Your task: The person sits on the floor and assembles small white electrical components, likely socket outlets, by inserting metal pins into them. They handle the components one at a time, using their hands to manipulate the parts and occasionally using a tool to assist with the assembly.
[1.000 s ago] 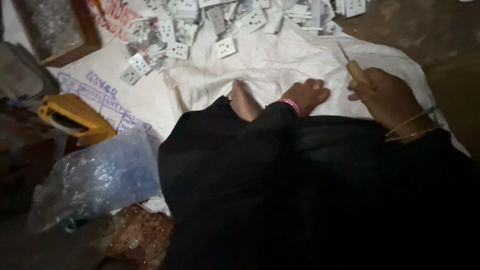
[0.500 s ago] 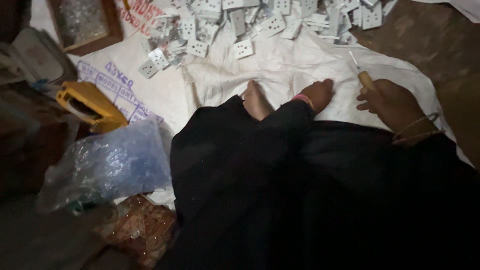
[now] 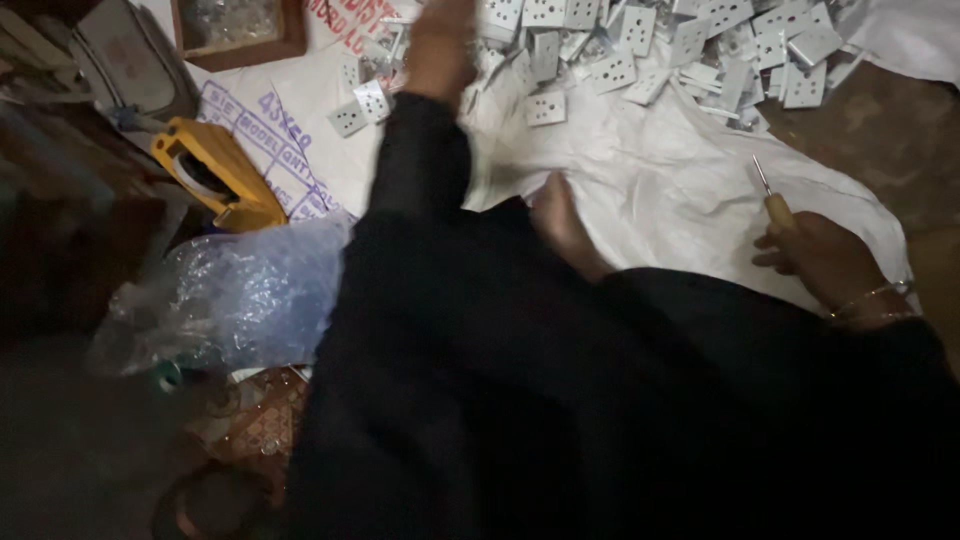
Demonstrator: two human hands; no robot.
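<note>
The left hand was stretched to the top centre of the frame, blurred, over the near edge of the plates; whether its fingers were spread or closed on one could not be told. Those plates, small white squares with round holes, lay heaped across the upper middle and upper right of the frame on a white sack, with a few strays at upper left near the sack's printed part. The right hand rested at the right of the frame on the sack, fingers wrapped around the wooden handle of a screwdriver, whose thin metal shaft pointed up and slightly left, well apart from the heap. Thin bangles circled that wrist. A bare foot showed in the middle of the frame, sticking out from dark cloth that filled the lower half. At left lay a yellow tool, and below it a crumpled clear bag. A wooden tray with small bright bits sat at upper left.
</note>
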